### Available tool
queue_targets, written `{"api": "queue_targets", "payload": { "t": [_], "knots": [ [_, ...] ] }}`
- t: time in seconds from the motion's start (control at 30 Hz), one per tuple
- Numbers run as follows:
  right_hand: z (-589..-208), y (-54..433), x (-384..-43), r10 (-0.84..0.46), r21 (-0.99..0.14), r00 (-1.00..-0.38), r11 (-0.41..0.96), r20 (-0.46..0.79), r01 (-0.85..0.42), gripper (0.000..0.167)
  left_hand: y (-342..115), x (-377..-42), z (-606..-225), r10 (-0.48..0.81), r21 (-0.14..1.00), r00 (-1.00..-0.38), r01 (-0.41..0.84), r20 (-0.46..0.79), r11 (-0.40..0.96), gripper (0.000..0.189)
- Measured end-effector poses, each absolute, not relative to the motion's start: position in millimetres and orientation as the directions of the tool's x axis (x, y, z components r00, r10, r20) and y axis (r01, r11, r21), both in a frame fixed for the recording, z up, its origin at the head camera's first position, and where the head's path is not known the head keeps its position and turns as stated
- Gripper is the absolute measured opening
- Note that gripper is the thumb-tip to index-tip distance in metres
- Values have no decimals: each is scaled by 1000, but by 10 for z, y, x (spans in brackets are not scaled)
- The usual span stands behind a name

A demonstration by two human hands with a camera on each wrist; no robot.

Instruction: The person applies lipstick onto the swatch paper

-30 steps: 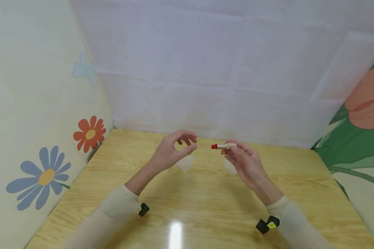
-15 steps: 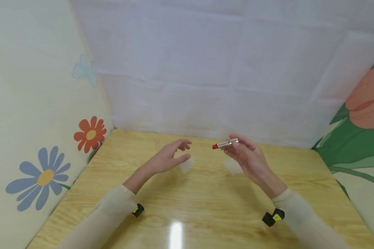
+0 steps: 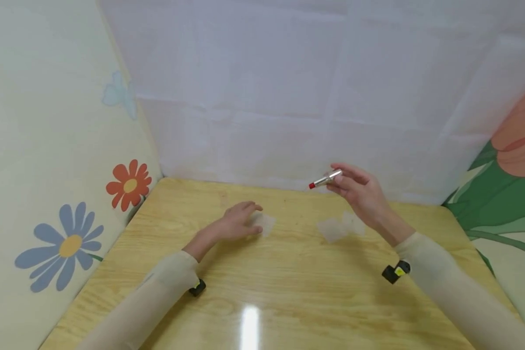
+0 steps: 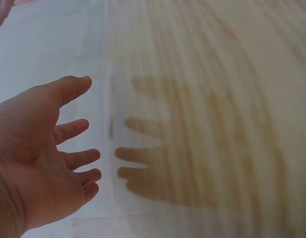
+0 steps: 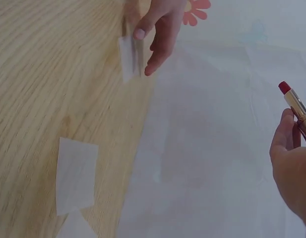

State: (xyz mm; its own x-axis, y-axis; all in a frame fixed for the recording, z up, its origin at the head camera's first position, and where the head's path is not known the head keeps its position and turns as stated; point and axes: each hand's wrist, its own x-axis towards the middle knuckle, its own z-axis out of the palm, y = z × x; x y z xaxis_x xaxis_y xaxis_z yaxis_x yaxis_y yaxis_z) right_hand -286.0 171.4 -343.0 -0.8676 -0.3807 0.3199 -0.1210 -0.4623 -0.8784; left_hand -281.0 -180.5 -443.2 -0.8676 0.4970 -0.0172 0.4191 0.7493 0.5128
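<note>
My right hand [image 3: 364, 194] pinches a lipstick [image 3: 325, 179] between thumb and fingers, raised over the back of the table. Its red tip points left and slightly down in the head view. In the right wrist view the uncapped lipstick [image 5: 296, 106] shows a gold and silver tube, its base partly hidden by the fingers. My left hand [image 3: 236, 222] hovers low over the table with fingers spread and holds nothing. Seen from the left wrist, the left hand [image 4: 43, 158] has its palm showing and its shadow falls on the wood.
Translucent whitish patches lie on the wooden table [image 3: 297, 272]: one patch [image 3: 268, 225] beside the left hand, another patch [image 3: 331, 229] below the right. A white cloth [image 3: 262, 97] hangs along the back edge. Flower-printed walls [image 3: 48, 146] flank the table.
My right hand has risen and moved right with the lipstick, which now tilts more, red end down. My left hand has lowered toward the table and its fingers have opened out.
</note>
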Motion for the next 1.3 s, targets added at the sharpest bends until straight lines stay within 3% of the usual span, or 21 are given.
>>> {"api": "queue_targets", "payload": {
  "t": [0.17,0.43,0.63,0.87,1.1,1.3],
  "knots": [
    [-3428,1644,-2958,-398,-909,-874,-403,279,-106,32,-1811,-2839,-4456,481,472,-877,419,-12,776,67],
    [-3692,1375,-3037,-451,-973,-869,-195,204,-127,40,-1808,-2890,-4521,465,460,-884,395,-44,795,67],
    [-3846,1148,-3076,-473,-983,-862,-99,182,-154,34,-1827,-2897,-4565,473,458,-879,400,-52,794,68],
    [-3969,936,-3167,-473,-961,-857,66,207,-269,29,-1860,-2911,-4622,467,518,-884,388,-26,762,67],
    [-4089,730,-3278,-516,-872,-807,209,286,-442,28,-1878,-2874,-4648,454,528,-891,387,2,756,58],
    [-4183,575,-3318,-571,-813,-766,270,296,-516,29,-1881,-2846,-4683,437,528,-899,380,19,760,56]
  ]
}}
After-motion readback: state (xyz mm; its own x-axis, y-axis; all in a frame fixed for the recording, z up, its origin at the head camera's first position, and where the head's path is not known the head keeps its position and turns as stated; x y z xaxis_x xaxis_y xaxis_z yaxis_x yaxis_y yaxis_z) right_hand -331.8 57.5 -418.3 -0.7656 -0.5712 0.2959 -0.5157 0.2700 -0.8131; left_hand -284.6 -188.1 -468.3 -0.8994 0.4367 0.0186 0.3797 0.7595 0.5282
